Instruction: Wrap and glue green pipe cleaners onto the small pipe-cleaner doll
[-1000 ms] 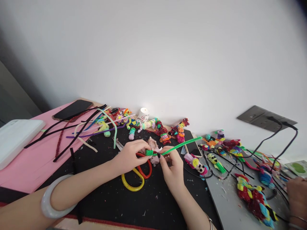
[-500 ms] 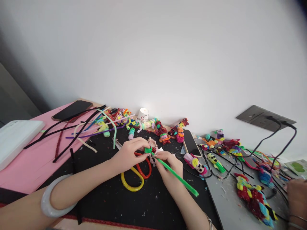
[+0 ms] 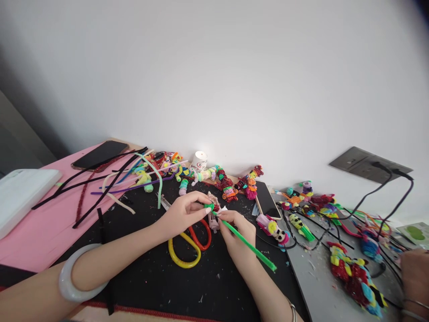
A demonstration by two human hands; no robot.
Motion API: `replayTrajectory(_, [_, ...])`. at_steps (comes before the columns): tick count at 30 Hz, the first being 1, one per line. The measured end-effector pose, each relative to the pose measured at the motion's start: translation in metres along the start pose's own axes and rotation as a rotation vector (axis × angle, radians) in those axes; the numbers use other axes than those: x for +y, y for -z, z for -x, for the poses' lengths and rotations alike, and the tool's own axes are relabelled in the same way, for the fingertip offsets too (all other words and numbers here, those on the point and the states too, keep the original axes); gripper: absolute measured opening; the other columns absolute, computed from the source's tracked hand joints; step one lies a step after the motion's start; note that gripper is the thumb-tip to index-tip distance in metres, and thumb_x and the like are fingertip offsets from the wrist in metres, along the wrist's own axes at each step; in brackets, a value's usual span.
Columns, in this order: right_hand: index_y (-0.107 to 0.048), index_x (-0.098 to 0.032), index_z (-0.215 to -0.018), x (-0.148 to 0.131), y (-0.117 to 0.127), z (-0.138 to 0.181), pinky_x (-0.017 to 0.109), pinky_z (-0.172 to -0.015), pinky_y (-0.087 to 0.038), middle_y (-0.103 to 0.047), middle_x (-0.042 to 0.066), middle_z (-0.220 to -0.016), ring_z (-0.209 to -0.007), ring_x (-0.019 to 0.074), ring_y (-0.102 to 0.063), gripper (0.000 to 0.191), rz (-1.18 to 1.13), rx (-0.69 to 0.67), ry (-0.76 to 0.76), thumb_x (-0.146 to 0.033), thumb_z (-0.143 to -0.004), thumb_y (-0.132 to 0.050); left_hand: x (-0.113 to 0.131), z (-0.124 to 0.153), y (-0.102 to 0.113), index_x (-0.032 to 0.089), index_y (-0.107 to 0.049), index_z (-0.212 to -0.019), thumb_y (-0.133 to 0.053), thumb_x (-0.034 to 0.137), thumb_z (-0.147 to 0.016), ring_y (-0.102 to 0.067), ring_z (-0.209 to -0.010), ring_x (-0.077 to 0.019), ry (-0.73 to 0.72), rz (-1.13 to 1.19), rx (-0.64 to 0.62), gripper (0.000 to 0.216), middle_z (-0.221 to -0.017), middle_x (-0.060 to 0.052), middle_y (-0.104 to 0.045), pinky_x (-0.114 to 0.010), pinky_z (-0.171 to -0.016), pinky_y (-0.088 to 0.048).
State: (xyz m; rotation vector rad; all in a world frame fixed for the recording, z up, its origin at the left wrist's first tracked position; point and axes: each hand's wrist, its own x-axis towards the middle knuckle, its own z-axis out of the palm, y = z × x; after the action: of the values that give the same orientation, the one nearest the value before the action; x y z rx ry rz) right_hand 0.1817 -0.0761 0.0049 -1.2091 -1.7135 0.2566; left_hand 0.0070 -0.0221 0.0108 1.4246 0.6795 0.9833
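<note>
- The black-topped bench [image 3: 217, 286] reached from beneath the left fingers [image 3: 197, 197] and right fingers [image 3: 233, 217] to a red-trimmed near edge, well apart.
- Scissors [image 3: 186, 265] lay just nearer than the left fingers, taking up room.
- The green pipe cleaner [image 3: 250, 246]: left fingers gripped its coiled end, right fingers pinched beside the coil, its loose tail slanting out past them.

The black worktop [image 3: 157, 284] carries scissors [image 3: 192, 242]; left of the scissors lies a pink sheet [image 3: 30, 241], beyond them small fuzzy figures [image 3: 228, 190], beyond and right of them a phone [image 3: 268, 201].
</note>
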Motion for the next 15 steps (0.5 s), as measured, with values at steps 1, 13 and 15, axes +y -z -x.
replayTrajectory(1, [-0.063,-0.021,-0.076,0.0008,-0.0002,-0.0001,0.031,-0.065,-0.055,-0.071,0.005,-0.082,-0.071,0.0193,-0.067,0.009,-0.001,0.002,0.013,-0.021,-0.083,-0.057,0.0006,-0.0008,0.0007,0.016,-0.062,-0.085,-0.063,0.03,-0.078,-0.064,-0.092,-0.0192,0.047,0.019,0.01,0.016,-0.104,-0.007,-0.063,-0.035,-0.083,-0.053])
replayTrajectory(13, [-0.066,-0.023,-0.079,-0.0014,0.0042,-0.0016,0.032,-0.068,-0.054,-0.071,0.006,-0.086,-0.077,0.0202,-0.067,0.015,0.021,-0.035,0.089,-0.015,-0.085,-0.054,0.0007,-0.004,0.0047,0.016,-0.066,-0.092,-0.075,0.025,-0.071,-0.067,-0.089,-0.0159,0.435,0.361,0.066,0.025,-0.093,-0.005,-0.07,-0.029,-0.084,-0.052])
replayTrajectory(15, [-0.065,-0.023,-0.078,-0.0026,0.0041,-0.0025,0.032,-0.068,-0.054,-0.071,0.006,-0.086,-0.077,0.0202,-0.067,0.016,0.011,-0.031,0.092,-0.015,-0.085,-0.053,-0.0022,-0.0044,0.0061,0.015,-0.068,-0.088,-0.076,0.024,-0.069,-0.066,-0.09,-0.0156,0.476,0.405,0.058,0.022,-0.09,-0.006,-0.071,-0.028,-0.087,-0.051])
